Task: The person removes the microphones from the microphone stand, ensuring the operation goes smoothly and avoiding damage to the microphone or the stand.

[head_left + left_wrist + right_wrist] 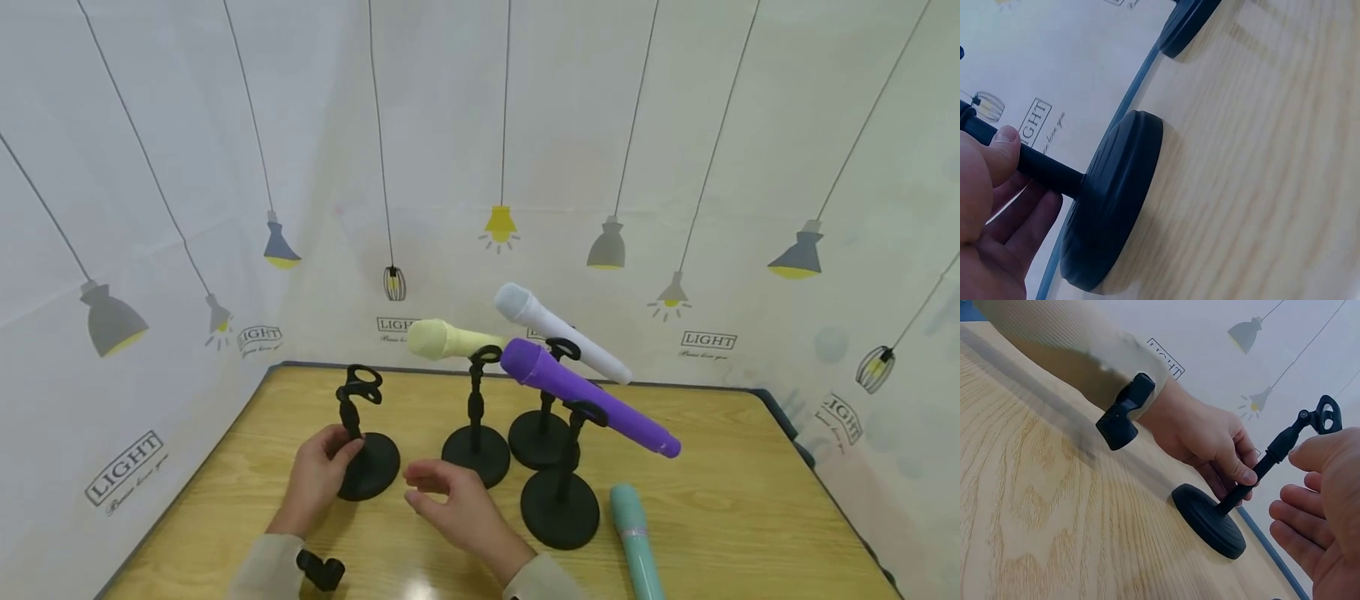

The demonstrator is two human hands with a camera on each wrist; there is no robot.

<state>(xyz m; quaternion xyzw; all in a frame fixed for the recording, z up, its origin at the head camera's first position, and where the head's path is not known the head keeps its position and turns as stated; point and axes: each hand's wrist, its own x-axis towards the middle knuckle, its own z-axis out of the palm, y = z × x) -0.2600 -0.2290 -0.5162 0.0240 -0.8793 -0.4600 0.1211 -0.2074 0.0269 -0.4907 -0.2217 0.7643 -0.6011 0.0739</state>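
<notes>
In the head view my left hand (311, 477) grips the pole of a black microphone stand (377, 468) at the left of the table. The left wrist view shows thumb and fingers around the pole, just above the round base (1116, 200). At its top is a bare clip (1329, 415). My right hand (459, 506) hovers to the right of this stand, fingers loosely bent and nothing between them. In the right wrist view that hand (1329, 519) is near the upper pole, overlapping it.
Three more stands hold a yellow microphone (431, 339), a white microphone (573, 335) and a purple microphone (588, 395), the purple one nearest my right forearm. A teal microphone (636, 537) lies on the wooden table (720, 492) at the front right. A lamp-printed sheet (450, 125) hangs behind.
</notes>
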